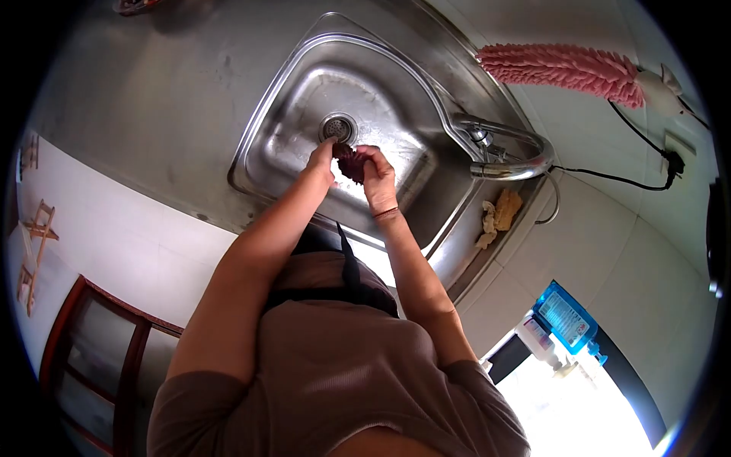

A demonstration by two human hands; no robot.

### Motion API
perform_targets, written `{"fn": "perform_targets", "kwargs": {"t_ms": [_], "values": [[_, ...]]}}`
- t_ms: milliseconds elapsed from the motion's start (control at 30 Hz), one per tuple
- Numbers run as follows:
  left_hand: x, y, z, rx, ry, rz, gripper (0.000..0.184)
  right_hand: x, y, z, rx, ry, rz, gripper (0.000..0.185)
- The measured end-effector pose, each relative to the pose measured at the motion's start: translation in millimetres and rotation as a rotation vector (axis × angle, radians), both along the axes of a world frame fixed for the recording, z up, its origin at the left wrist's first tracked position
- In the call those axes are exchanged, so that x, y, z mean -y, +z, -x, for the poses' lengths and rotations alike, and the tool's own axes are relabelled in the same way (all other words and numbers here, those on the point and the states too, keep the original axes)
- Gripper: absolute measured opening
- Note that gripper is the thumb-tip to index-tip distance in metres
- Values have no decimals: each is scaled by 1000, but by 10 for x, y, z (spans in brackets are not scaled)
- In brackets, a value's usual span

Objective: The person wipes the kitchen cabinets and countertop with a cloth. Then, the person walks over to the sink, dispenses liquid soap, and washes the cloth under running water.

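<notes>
Over the metal sink (304,97), a dark reddish-purple item (351,164) with ruffled edges is held between both hands. My left hand (323,161) grips its left side, close to the round drain (337,129). My right hand (378,179), with a thin band at the wrist, pinches the right side of the same item. What the item is cannot be made out. The curved faucet (518,169) reaches in from the right, apart from both hands, and no water stream shows.
A yellowish sponge (507,209) and a pale crumpled piece (487,225) lie on the ledge right of the sink. A pink fluffy duster (563,70) is at the upper right. A blue bottle (565,317) and a white bottle (536,338) stand at the lower right.
</notes>
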State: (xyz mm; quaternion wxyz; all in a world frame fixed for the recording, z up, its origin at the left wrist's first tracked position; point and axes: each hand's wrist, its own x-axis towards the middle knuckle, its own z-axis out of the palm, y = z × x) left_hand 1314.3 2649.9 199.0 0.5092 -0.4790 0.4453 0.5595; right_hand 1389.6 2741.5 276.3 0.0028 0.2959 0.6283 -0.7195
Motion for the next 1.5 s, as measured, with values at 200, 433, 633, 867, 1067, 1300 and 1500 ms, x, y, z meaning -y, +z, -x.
{"fn": "perform_targets", "kwargs": {"t_ms": [200, 433, 633, 867, 1067, 1300, 1500], "values": [[-56, -380, -133, 46, 263, -992, 34, 362, 431, 38, -93, 263, -805, 10], [-340, 132, -190, -16, 327, -190, 22, -212, 18, 356, 318, 66, -918, 26], [-227, -229, -192, -76, 467, -805, 22, 247, 316, 211, -205, 79, -932, 13], [-307, 350, -206, -157, 358, -331, 18, -213, 46, 260, 280, -78, -756, 24], [-107, 58, -104, -269, 410, -724, 20, 193, 118, 72, -33, 46, -868, 14], [-120, 561, -28, -171, 345, -670, 32, -407, -303, -140, 276, -266, 741, 41], [94, 276, -48, -129, 306, -847, 30, -457, -375, -28, 139, -333, 918, 27]]}}
